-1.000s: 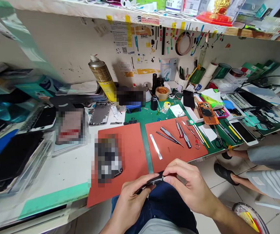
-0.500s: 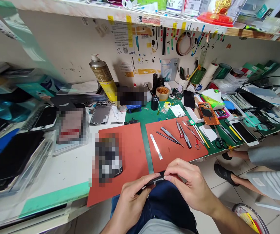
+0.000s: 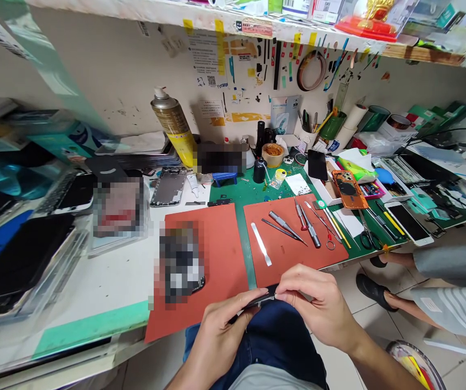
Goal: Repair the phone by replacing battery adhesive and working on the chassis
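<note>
A thin dark flat piece (image 3: 260, 298), perhaps a phone part, is held edge-on over the lap, just in front of the bench. My left hand (image 3: 227, 325) grips its left end between thumb and fingers. At its right end, my right hand (image 3: 318, 303) pinches the edge or something too small to make out. Beyond the hands, a metal spudger (image 3: 261, 245), tweezers (image 3: 284, 229) and a screwdriver (image 3: 311, 232) lie on the right red mat (image 3: 282, 260). A pixelated device (image 3: 182, 262) rests on the left red mat (image 3: 225, 254).
Scissors (image 3: 370, 238), an orange phone back (image 3: 349, 189) and a white phone (image 3: 409, 222) lie to the right. A spray can (image 3: 173, 124) stands at the back. Stacked phone parts (image 3: 25, 265) fill the left. A person's legs (image 3: 403, 303) are beside the bench at right.
The view has shifted slightly, so the bench items appear a little farther right. Both hands keep their hold on the dark piece, with barely any movement.
</note>
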### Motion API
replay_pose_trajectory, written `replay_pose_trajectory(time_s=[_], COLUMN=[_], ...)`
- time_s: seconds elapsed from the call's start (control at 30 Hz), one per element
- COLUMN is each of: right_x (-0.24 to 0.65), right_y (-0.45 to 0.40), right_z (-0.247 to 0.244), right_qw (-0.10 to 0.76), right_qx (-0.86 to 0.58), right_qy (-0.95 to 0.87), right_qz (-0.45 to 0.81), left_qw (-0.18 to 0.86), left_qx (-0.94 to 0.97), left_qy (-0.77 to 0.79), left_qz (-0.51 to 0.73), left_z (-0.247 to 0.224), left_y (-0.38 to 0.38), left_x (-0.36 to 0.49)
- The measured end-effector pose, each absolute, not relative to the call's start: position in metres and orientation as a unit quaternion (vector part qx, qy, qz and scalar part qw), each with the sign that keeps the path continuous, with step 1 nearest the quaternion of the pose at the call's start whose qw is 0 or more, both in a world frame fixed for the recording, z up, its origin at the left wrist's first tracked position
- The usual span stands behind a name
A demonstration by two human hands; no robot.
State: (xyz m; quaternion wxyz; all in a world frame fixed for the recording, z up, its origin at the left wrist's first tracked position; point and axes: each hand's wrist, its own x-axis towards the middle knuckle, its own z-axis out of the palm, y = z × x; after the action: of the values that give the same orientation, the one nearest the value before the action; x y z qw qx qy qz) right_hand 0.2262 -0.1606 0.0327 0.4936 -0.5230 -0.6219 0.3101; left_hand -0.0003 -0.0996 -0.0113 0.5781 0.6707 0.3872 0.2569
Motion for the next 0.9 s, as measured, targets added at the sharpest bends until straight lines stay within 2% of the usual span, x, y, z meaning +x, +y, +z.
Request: replay_pose_trajectory(time_s=[0.37,0.9], right_x=[0.228,0.225], right_y=[-0.16,-0.161], right_z=[0.034,0.023], right_qw=[0.497,0.451], right_qx=[-0.514,-0.536], right_qy=[-0.626,-0.669], right_qz=[0.311,0.251], left_qw=[0.575,0.616], left_qx=[0.68,0.635], left_qy=[0.382,0.416], left_qz=[0.249,0.211], left_z=[-0.009,-0.007], left_y=[-0.1,-0.105], left_x=[0.001,0.004])
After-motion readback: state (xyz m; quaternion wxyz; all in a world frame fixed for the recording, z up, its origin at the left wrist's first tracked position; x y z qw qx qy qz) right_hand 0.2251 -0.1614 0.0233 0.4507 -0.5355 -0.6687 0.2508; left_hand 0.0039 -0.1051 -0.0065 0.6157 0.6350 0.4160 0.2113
